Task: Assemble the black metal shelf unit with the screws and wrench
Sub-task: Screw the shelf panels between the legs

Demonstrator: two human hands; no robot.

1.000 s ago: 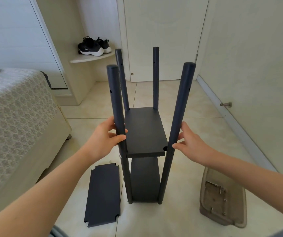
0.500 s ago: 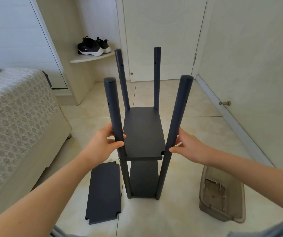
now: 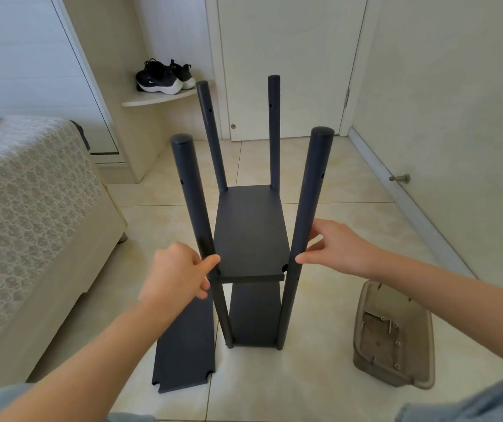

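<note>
- Standing upright on the tile floor (image 3: 329, 184), the black shelf unit (image 3: 254, 312) sits dead centre, just in front of the person.
- It has four round posts, with a middle shelf (image 3: 251, 236) fitted between them and another board down at the feet.
- The two back posts (image 3: 212, 138) stick up well above the middle shelf, and the left one leans outward a bit.
- The left hand (image 3: 180, 272) grips the front-left post (image 3: 187, 184) right at middle-shelf level, with its fingers curled round the post and the thumb laid across the inner side.
- The right hand (image 3: 338, 248) pinches the front-right post (image 3: 312, 190) at about the same height, thumb tip on the near side and fingers reaching behind it.
- A loose panel (image 3: 183, 345) with notched corners lies flat on the floor just left of the unit, its top end hidden under the left hand.
- Off to the right is a translucent brownish tray (image 3: 365, 354) with a few screws (image 3: 382, 318) scattered in it. I can't tell if the wrench is in there too.
- A bed (image 3: 31, 193) with a lacy cover is on the left, and dark sneakers (image 3: 165, 77) sit on a little corner ledge at the back.
</note>
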